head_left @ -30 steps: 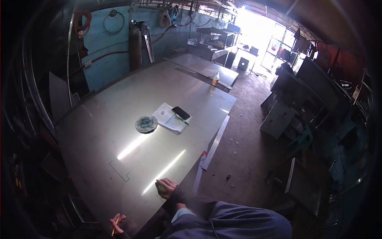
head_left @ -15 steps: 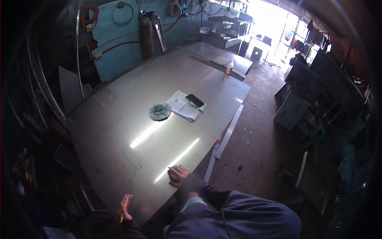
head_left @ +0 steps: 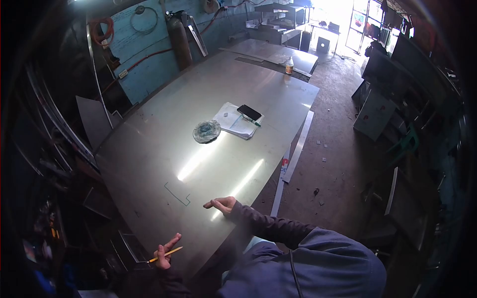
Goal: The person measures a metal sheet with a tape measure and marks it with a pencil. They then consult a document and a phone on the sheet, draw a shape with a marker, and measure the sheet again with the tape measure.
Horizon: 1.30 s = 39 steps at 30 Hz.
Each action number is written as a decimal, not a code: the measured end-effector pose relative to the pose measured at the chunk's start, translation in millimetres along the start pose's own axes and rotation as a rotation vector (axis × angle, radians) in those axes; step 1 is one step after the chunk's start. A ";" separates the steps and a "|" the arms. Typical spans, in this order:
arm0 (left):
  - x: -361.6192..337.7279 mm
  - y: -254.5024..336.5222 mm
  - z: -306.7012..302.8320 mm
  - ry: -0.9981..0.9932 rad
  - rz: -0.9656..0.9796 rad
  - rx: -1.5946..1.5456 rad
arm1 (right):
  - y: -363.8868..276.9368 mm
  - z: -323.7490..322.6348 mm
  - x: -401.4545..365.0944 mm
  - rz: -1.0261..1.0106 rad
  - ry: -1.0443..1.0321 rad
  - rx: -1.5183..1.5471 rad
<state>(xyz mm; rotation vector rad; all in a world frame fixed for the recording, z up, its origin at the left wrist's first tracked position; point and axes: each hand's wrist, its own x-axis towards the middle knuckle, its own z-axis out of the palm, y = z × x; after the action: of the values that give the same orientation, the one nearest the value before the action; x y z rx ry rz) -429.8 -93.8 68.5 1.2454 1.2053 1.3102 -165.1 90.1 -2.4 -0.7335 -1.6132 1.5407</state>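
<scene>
My left hand [head_left: 168,252] is just off the near left edge of the metal sheet [head_left: 149,164]. A yellow pencil [head_left: 171,252] is held against the palm by the thumb, with a couple of fingers stretched out. Over the near right part of the sheet, my right hand [head_left: 222,204] points leftward with its fingers extended; I see nothing in it. Between the hands and a little farther away, a thin angular line drawing [head_left: 177,194] marks the sheet.
Farther up the sheet lie a round, clear-wrapped bundle [head_left: 206,131], a paper pad [head_left: 231,123], a phone [head_left: 249,112] and a marker [head_left: 252,120]. A bottle [head_left: 289,65] stands at the far end. Long metal strips [head_left: 299,145] run along the right side.
My right hand has lifted from the sheet and its fingers now point left. The left hand has turned, swinging the pencil from near upright to a slant. The view has shifted slightly.
</scene>
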 end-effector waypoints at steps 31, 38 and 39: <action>11.2 51.4 17.1 -0.096 0.201 -0.090 | -1.9 33.8 -33.7 0.234 -0.700 0.005; -10.7 55.7 44.4 -0.222 0.111 -0.083 | 44.3 17.8 -30.3 -0.048 -0.226 -0.444; -15.5 55.1 58.2 -0.275 0.071 -0.087 | 58.5 8.9 -20.9 -0.230 -0.089 -0.511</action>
<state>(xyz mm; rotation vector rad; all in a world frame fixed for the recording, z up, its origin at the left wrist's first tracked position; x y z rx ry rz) -370.8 -110.8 122.3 1.3646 0.9079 1.1836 -167.4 73.8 -62.9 -0.7174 -2.1111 1.0156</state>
